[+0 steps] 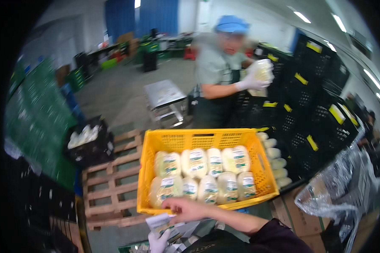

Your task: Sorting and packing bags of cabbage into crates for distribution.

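Note:
A yellow plastic crate holds two rows of pale, plastic-wrapped produce with printed labels. My bare right hand reaches across the crate's near edge, its fingers just above a printed label sheet; whether it grips the sheet is unclear. Below it, my left hand, in a white glove, holds the sheet from beneath. More printed packaging lies around the left hand, partly hidden by my right arm.
A co-worker in a blue cap holds a wrapped pack beyond the crate. Black crates are stacked at right, beside clear plastic film and cardboard boxes. At left are a wooden pallet, a black crate and green crates. A metal stand is behind.

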`<state>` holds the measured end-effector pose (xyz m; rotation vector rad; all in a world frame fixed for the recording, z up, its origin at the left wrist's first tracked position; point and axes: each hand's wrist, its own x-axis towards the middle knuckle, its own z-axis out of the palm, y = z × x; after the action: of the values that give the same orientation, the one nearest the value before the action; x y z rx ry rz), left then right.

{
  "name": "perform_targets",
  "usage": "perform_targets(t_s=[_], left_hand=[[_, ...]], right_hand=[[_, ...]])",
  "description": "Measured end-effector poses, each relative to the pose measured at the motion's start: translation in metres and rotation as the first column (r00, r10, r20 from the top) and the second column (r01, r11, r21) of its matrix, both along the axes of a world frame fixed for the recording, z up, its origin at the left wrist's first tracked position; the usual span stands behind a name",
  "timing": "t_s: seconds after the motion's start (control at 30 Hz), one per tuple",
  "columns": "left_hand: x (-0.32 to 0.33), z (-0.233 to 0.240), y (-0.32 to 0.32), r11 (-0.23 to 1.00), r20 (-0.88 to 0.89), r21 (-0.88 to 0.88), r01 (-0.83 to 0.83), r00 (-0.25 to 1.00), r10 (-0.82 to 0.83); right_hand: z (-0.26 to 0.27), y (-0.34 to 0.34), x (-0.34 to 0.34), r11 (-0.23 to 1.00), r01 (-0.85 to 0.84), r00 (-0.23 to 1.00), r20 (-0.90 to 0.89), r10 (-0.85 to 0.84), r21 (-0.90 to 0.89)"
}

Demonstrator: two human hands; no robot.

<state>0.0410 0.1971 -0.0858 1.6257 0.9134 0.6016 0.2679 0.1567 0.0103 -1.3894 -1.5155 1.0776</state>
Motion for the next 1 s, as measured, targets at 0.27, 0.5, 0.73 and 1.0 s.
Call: perform_targets(t_s=[0.27, 0.5, 0.73, 1.0], left_hand=[[0.051, 0.072, -0.025, 0.981, 0.290, -0.150, 0.124, 0.954, -0.076], [0.072, 0.074, -0.040, 0.963, 0.136, -0.140, 0.231, 0.968, -0.212], [0.087, 0.083, -0.062, 0.953, 0.129, -0.185, 0.241, 0.967, -0.219], [0.098, 0.053, -0.089, 0.951, 0.173, -0.198, 0.237, 0.964, -0.204]], right_hand=[[-0.025, -0.085, -0.025, 0.808, 0.354, 0.889, 0.100, -0.447, 0.470], [-0.021, -0.129, -0.040, 0.708, 0.544, 0.759, 0.096, -0.644, 0.450], [-0.023, -0.154, -0.035, 0.708, 0.535, 0.769, 0.080, -0.634, 0.460], [0.001, -0.153, 0.006, 0.627, 0.363, 0.610, 0.333, -0.719, 0.689]])
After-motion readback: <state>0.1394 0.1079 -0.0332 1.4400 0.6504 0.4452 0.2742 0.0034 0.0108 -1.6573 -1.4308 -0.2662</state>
